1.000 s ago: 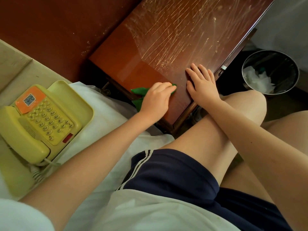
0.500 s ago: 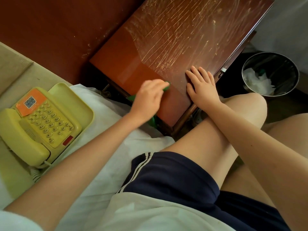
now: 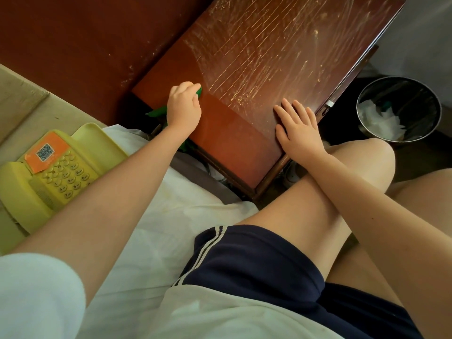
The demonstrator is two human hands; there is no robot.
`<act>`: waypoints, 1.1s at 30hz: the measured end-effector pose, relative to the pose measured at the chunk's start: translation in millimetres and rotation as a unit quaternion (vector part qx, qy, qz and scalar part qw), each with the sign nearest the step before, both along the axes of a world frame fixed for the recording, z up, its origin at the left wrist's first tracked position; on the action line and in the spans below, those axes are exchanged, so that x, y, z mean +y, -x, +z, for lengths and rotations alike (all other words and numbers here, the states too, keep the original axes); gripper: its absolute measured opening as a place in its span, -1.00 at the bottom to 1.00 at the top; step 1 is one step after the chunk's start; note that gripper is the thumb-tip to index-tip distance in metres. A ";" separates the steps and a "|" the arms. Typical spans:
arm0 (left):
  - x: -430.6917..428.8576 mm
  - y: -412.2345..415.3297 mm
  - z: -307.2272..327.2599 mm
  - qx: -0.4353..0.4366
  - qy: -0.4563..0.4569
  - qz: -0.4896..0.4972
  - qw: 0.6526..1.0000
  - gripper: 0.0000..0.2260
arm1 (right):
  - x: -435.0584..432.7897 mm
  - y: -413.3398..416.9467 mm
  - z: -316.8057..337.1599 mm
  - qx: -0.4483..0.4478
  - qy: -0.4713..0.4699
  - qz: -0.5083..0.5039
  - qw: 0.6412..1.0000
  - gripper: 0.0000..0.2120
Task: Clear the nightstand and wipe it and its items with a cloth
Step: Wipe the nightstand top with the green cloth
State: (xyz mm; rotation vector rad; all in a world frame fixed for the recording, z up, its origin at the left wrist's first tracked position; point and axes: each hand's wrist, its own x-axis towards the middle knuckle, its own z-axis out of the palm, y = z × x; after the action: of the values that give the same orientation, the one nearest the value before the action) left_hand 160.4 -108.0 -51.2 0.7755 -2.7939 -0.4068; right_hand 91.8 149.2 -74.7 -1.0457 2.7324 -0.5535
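The reddish-brown nightstand (image 3: 256, 69) has a bare top, scratched and streaked across its far half. My left hand (image 3: 184, 106) is closed on a green cloth (image 3: 158, 111) and presses it onto the top near the left edge; most of the cloth is hidden under the hand, with a bit hanging off the side. My right hand (image 3: 297, 127) lies flat, fingers spread, on the near right corner of the top and holds nothing. A yellow telephone (image 3: 52, 172) with an orange sticker rests on the white bedsheet (image 3: 156, 231) to the left.
A round black waste bin (image 3: 401, 89) with white tissue inside stands on the floor right of the nightstand. A dark wooden headboard panel (image 3: 85, 40) runs behind. My bare legs and dark shorts fill the foreground.
My left hand has slid the green cloth away from the near edge, up and leftward along the nightstand's left side. My right hand has stayed flat in place.
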 end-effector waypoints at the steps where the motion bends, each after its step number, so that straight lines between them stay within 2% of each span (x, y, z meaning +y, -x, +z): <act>1: 1.4 0.0 -0.3 -0.003 0.003 -0.011 1.000 -0.68 | -0.2 -0.3 0.0 0.000 0.001 -0.002 1.000 -0.56; 12: 33.3 -1.8 -3.2 0.013 0.004 -0.108 0.994 -0.69 | -0.9 0.2 0.9 0.001 0.000 -0.006 1.000 -0.56; 19: 82.3 -18.2 -4.3 0.028 -0.010 -0.199 0.980 -0.71 | -1.2 -0.1 1.0 -0.005 -0.001 -0.004 1.000 -0.55; 27: 143.3 -47.9 -9.5 0.042 -0.019 -0.334 0.941 -0.68 | 0.2 2.8 1.3 -0.010 -0.005 0.000 1.000 -0.55; 31: 140.4 -58.3 -13.7 0.030 -0.016 -0.469 0.883 -0.73 | 1.2 2.9 2.8 -0.005 -0.006 0.000 1.000 -0.55; 33: 127.8 -58.2 -8.9 0.041 -0.058 -0.466 0.882 -0.71 | 1.7 2.9 3.0 -0.013 -0.001 0.000 1.000 -0.56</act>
State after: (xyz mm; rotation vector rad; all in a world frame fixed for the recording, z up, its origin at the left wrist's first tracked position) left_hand 218.5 19.9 -60.1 -0.6348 -2.8783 -0.7221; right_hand 88.8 151.0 -71.7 -1.0319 2.7093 -0.5612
